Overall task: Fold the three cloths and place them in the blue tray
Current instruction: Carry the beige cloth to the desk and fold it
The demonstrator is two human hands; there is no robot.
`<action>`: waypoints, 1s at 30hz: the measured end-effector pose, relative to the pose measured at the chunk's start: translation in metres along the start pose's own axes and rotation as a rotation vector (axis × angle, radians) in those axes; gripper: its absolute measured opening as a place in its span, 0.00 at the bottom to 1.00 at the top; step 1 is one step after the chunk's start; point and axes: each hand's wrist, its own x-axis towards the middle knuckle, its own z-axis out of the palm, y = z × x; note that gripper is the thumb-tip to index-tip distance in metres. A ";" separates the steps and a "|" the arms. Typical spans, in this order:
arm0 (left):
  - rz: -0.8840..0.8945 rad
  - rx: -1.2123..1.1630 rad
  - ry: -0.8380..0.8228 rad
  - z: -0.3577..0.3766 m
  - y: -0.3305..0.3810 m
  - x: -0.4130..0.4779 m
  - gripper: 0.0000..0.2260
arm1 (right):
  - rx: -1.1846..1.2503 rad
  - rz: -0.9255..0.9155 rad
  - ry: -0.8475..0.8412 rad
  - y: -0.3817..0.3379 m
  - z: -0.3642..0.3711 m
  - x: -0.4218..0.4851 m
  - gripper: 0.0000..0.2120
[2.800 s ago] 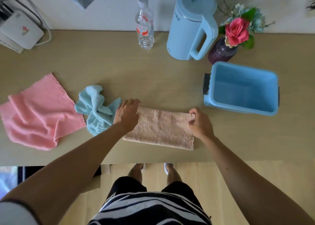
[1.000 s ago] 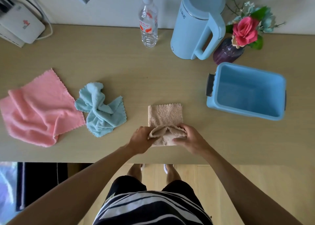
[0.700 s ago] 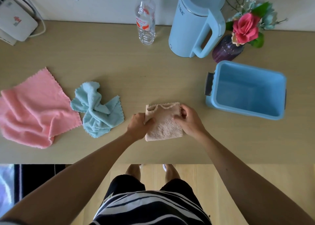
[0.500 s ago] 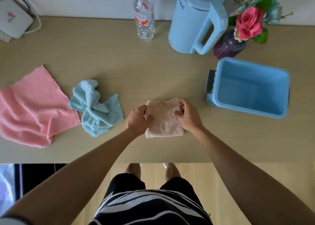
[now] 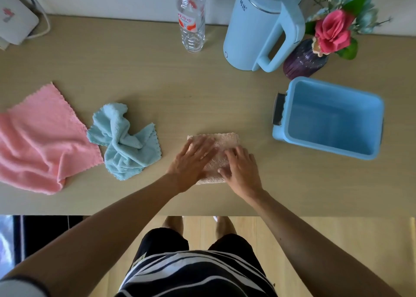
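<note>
Head view: both hands lie flat, fingers spread — left hand (image 5: 191, 161) and right hand (image 5: 242, 169) pressing the folded beige cloth (image 5: 221, 147) on the wooden table (image 5: 180, 89). Three cloths in all: the light-blue cloth (image 5: 123, 142) crumpled, the pink cloth (image 5: 42, 139) loose. One blue tray (image 5: 380, 107) sits right — empty. The kettle (image 5: 254, 24) lettering is unreadable.

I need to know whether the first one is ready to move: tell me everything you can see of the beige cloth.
The beige cloth looks like fluffy towelling, folded into a small, roughly square pad. It lies flat on the table, near its front edge, between the crumpled light blue cloth and the blue tray, touching neither. Both hands, left and right, press flat on it, fingers spread, hiding most of it.
</note>
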 end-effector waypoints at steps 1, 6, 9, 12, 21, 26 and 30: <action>-0.003 0.016 -0.021 0.002 -0.003 0.001 0.39 | -0.003 0.031 0.007 0.000 0.001 -0.004 0.19; -0.059 -0.007 -0.069 -0.004 -0.005 0.010 0.46 | -0.055 0.167 0.022 -0.012 0.002 -0.015 0.22; -0.132 -0.090 -0.021 -0.017 -0.002 0.016 0.47 | 0.014 0.336 0.044 -0.024 0.004 -0.021 0.29; -0.215 -0.150 0.069 -0.029 0.003 0.017 0.41 | 0.066 0.459 0.077 -0.033 0.007 -0.035 0.32; -0.433 -0.458 -0.111 -0.040 0.010 0.011 0.12 | 0.138 0.617 0.079 -0.043 0.014 -0.068 0.34; -0.291 -0.491 -0.060 -0.038 0.018 -0.007 0.05 | 0.189 0.679 0.038 -0.042 0.017 -0.070 0.34; -0.285 -0.852 -0.026 -0.061 0.026 -0.019 0.07 | 0.572 0.734 0.129 -0.039 0.011 -0.071 0.40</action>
